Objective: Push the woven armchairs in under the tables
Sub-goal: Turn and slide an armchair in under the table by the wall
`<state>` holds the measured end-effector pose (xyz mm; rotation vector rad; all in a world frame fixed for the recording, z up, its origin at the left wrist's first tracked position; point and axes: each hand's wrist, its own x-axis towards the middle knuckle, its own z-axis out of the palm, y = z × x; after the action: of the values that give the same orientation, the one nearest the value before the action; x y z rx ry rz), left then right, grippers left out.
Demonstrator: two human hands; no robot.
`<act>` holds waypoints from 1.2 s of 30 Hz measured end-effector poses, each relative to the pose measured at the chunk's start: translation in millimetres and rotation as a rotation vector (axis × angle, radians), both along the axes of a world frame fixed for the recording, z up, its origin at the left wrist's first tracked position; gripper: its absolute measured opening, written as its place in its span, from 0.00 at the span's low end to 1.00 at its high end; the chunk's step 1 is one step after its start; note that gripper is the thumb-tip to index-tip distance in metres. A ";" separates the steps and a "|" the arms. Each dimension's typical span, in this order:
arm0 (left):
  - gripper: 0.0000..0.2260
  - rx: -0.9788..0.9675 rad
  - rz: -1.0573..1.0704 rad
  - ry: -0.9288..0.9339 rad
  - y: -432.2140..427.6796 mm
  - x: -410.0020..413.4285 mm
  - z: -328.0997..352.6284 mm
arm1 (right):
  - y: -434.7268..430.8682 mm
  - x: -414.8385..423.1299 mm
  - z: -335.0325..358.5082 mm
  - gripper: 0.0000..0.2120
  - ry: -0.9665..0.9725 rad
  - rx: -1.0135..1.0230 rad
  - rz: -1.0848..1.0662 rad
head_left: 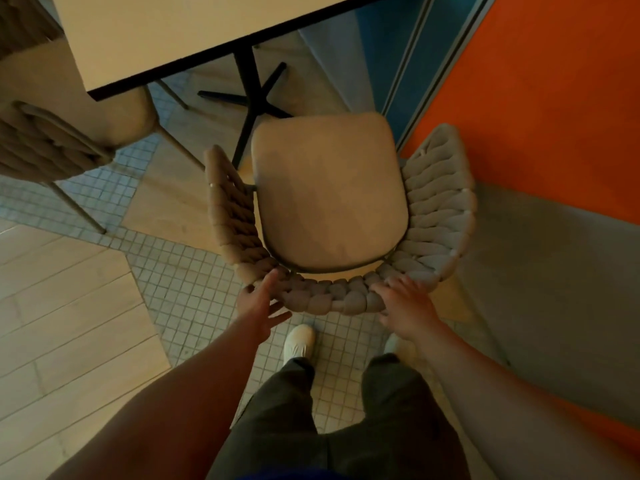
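Left hand [262, 304] and right hand [406, 304] touch woven armchair [329, 202]

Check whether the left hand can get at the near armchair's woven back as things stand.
Probably yes. The left hand is open right beside the woven back, a fingertip at its left corner, and nothing stands between them.

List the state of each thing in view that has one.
near woven armchair: upright, seat wholly out from under the table
second woven armchair: seat front tucked under the table corner
left hand: open, thumb touching the backrest
right hand: open, fingers lying on the backrest
table: upright on its black base
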<state>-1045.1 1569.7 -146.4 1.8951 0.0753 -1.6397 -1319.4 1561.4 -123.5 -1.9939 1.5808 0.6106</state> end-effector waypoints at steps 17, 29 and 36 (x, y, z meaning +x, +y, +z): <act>0.19 0.045 0.173 -0.069 -8.8 -32.1 -28.5 | -51.6 -50.8 -26.9 0.23 -0.127 0.116 0.412; 0.14 0.026 0.367 -0.087 -24.9 -110.4 -27.3 | -133.9 -102.2 -20.5 0.22 -0.106 0.075 0.610; 0.18 0.068 0.409 -0.140 -28.5 -112.0 -25.4 | -133.6 -102.1 -23.3 0.18 -0.134 0.015 0.605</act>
<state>-1157.1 1541.2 -171.8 1.8878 0.4355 -1.2412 -1421.5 1427.8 -146.8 -2.4496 0.8776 0.6833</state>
